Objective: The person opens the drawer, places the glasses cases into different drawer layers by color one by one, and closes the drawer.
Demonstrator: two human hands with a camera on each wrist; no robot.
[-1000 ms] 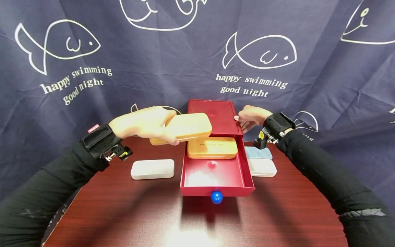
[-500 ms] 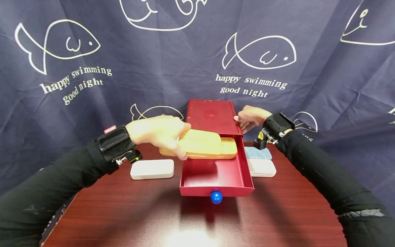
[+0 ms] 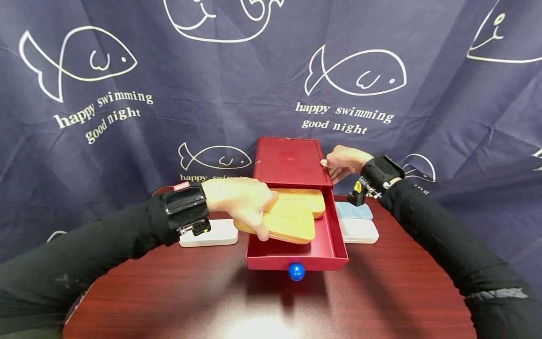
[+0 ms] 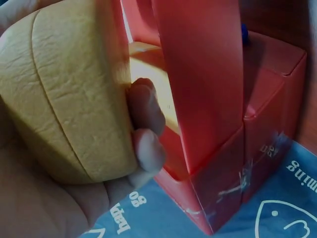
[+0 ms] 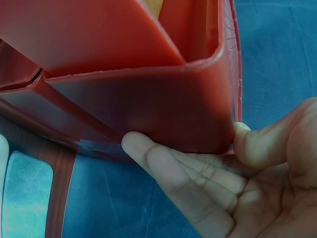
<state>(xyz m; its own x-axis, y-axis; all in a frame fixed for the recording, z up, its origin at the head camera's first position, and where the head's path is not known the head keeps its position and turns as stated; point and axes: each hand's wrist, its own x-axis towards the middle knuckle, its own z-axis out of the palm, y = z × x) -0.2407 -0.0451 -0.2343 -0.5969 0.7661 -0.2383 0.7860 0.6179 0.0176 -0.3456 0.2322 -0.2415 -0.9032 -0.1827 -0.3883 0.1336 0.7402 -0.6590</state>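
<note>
In the head view my left hand (image 3: 239, 200) grips a yellow glasses case (image 3: 293, 225) by its left end, over the pulled-out red drawer (image 3: 271, 262). The left wrist view shows fingers and thumb curled round the same case (image 4: 74, 99), seam facing the camera. Further back in the drawer lies a second yellow glasses case (image 3: 308, 197), partly covered by the held one. My right hand (image 3: 345, 160) holds the back right side of the red drawer box (image 3: 292, 161). Seen from the right wrist, thumb and fingers pinch the corner of the box (image 5: 148, 109).
A blue ball knob (image 3: 296, 271) sits on the drawer front. Left of the drawer lies a white case (image 3: 216, 234), partly behind my left wrist. To the right lie a light blue case (image 3: 356, 210) and another white case (image 3: 361, 230). A dark blue printed curtain (image 3: 237, 94) hangs behind.
My left hand has brought the yellow case right and down, from above the left side to over the drawer, in front of the second case. The right hand has stayed on the box.
</note>
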